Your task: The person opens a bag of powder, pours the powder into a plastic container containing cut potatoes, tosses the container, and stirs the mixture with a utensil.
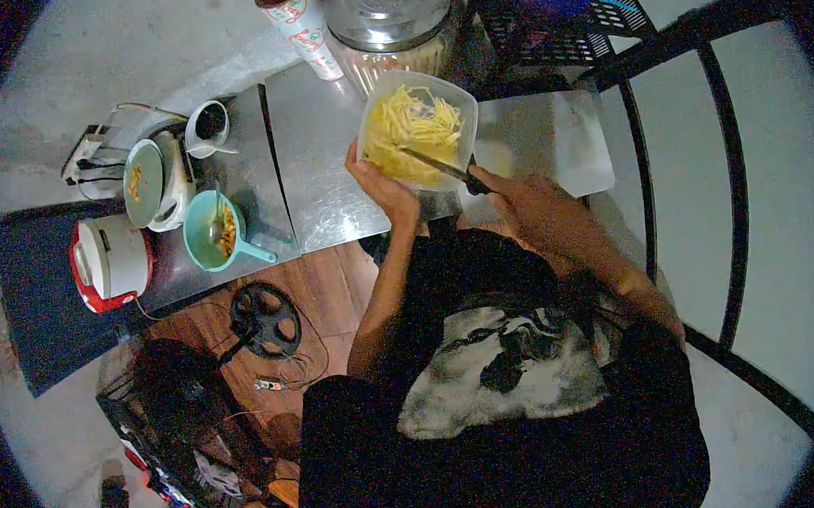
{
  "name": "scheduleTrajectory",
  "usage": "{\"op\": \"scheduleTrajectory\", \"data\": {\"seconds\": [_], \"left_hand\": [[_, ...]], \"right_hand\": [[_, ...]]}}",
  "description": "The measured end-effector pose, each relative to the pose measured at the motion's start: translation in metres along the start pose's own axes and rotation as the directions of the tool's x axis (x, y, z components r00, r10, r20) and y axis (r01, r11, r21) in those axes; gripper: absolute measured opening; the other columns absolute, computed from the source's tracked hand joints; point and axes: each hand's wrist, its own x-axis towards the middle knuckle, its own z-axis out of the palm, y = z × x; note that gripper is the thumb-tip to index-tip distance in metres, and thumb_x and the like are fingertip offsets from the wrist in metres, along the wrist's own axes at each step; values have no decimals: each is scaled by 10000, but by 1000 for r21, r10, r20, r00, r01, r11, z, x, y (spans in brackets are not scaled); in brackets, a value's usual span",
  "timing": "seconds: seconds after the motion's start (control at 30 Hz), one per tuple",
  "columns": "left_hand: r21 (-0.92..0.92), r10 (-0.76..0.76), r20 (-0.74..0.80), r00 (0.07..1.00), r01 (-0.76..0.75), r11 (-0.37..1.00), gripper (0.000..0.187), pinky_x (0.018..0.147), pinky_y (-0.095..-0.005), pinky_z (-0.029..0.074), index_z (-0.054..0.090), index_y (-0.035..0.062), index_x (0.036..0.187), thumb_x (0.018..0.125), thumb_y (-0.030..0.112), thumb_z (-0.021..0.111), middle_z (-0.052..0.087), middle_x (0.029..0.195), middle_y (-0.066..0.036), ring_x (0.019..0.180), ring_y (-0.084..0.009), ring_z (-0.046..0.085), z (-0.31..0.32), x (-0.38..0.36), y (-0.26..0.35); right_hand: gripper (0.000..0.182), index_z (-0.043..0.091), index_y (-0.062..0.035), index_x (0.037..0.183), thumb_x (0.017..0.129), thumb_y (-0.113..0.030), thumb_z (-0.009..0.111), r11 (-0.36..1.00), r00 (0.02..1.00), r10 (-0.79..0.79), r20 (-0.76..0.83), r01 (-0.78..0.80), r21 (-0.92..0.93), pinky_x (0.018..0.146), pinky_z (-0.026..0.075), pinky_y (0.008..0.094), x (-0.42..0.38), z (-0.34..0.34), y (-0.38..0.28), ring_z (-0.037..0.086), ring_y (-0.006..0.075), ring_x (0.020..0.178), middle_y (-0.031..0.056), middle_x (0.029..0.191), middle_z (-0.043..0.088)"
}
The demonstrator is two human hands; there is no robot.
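My right hand (538, 209) is wrapped tight round a knife (446, 169) handle, fingers closed on it, blade pointing up-left into the tub (417, 126). My left hand (382, 188) grips the tub's near-left edge, thumb over the rim, fingers clamped on the wall, tub tilted toward me. Tub is clear plastic, full of pale yellow strips (409, 124), and the blade tip lies in them. Tub sits over the metal counter (315, 157), just in front of me, near the counter's front edge. Right of the tub, a white board (559, 139) lies flat on the counter. Left, well apart, a teal scoop (217, 231) with some food in it, handle pointing right. Beside it a white cooker (158, 182) with a pale green lid, and a red-and-white appliance (110, 261) further left. Behind the cooker a white cup (207, 128). Far side: a big jar (392, 19) with metal lid just behind the tub, a printed paper cup (299, 21) to its left. Black crate (555, 12) at the far right. Below the counter, wooden floor with a fan (262, 319) and cables.
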Motion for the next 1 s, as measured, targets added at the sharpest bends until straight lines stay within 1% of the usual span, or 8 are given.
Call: {"op": "scheduleTrajectory", "data": {"seconds": [0.07, 0.3, 0.37, 0.6, 0.7, 0.8, 0.87, 1.0], "left_hand": [[-118, -72, 10, 997, 73, 990, 555, 938, -361, 362, 348, -4, 1226, 947, 464, 244, 437, 1159, -168, 1074, -249, 455, 3, 0, 11], [-90, -78, -23, 997, 76, 993, 571, 941, -361, 361, 347, 1, 1237, 942, 479, 246, 445, 1161, -167, 1078, -258, 461, -2, 3, 1], [-85, -97, 8, 995, 98, 992, 578, 941, -362, 362, 353, 3, 1237, 941, 485, 236, 447, 1161, -170, 1087, -259, 457, -7, 6, -4], [-161, -144, 64, 988, 153, 975, 581, 934, -363, 365, 366, 7, 1232, 940, 490, 231, 455, 1153, -162, 1083, -252, 456, -10, 5, -4], [-161, -150, 69, 986, 159, 974, 574, 935, -365, 365, 366, 11, 1232, 941, 488, 234, 460, 1142, -154, 1079, -249, 457, -10, 7, -5], [-119, -102, 60, 993, 109, 987, 571, 935, -365, 365, 367, 12, 1229, 940, 488, 240, 462, 1131, -150, 1074, -244, 458, -11, 9, -7], [-233, -198, 77, 977, 211, 949, 574, 933, -365, 363, 378, 1, 1219, 940, 487, 249, 464, 1127, -150, 1073, -239, 456, -13, 10, -7], [-128, -154, 45, 987, 159, 979, 565, 932, -362, 362, 388, -9, 1205, 944, 472, 252, 467, 1121, -149, 1074, -238, 454, -13, 10, 3]], "right_hand": [[384, 437, -182, 1284, 900, -180, 440, 989, 1000, -4, -24, 7, 144, 735, 458, 499, 1, -2, 18, 583, 384, 792, 240, 903, 596], [376, 462, -197, 1265, 889, -185, 467, 987, 989, 133, -69, -125, 105, 759, 462, 476, -9, -37, 4, 586, 380, 840, 200, 914, 614], [384, 451, -212, 1271, 889, -179, 462, 992, 990, -128, 56, 129, -5, 747, 465, 480, -6, -23, 5, 593, 369, 811, 205, 895, 616], [404, 426, -228, 1284, 885, -179, 465, 990, 998, 0, -58, -8, -138, 748, 471, 472, -2, -41, -1, 596, 369, 791, 202, 896, 619], [406, 426, -221, 1284, 883, -178, 467, 999, 996, 4, 87, -1, -42, 744, 479, 454, -11, -43, -13, 591, 364, 796, 200, 904, 620], [393, 443, -213, 1271, 881, -186, 474, 970, 978, -206, 11, 206, -128, 713, 490, 451, -14, -39, -4, 601, 366, 754, 218, 858, 620], [395, 465, -209, 1258, 866, -180, 497, 996, 992, -21, -121, 10, -90, 696, 493, 448, -5, -44, 6, 608, 356, 732, 206, 829, 625], [392, 493, -202, 1235, 845, -158, 510, 986, 979, 25, -201, -57, -154, 677, 493, 456, -13, -53, -6, 613, 357, 691, 205, 802, 627]]}}
